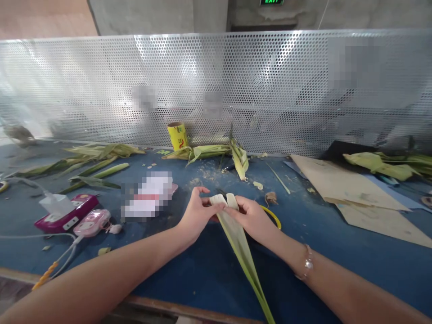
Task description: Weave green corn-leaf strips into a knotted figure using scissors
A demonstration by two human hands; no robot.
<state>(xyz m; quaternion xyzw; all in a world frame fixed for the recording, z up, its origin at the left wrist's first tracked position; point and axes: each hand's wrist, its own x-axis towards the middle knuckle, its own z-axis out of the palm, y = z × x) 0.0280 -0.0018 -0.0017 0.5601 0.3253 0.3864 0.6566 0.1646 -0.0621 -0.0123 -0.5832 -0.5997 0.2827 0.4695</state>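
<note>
1. We grasp one long corn husk [241, 245] near its wide, pale end, above the middle of the bench [189, 283]; its green end slants down to the bottom of the view.
2. Our left hand [199, 213] has its grip closed around the left side of that end, thumb laid on top.
3. Our right hand [251, 216] pinches the other side, its grip just beside the left one; we wear a bracelet [308, 264] on that wrist.
4. Partly hidden behind our right hand we see a yellow loop [275, 218], and we cannot tell what it belongs to.
5. Beyond our hands, a husk bundle [209, 153] lies beside a yellow tube [177, 136], near a perforated metal screen [189, 67].
6. To our left are more husks [101, 153], a purple power strip [81, 204] and a pink case [92, 222].
7. To our right lie cardboard sheets [351, 189], with a further husk heap [381, 164] behind them.
</note>
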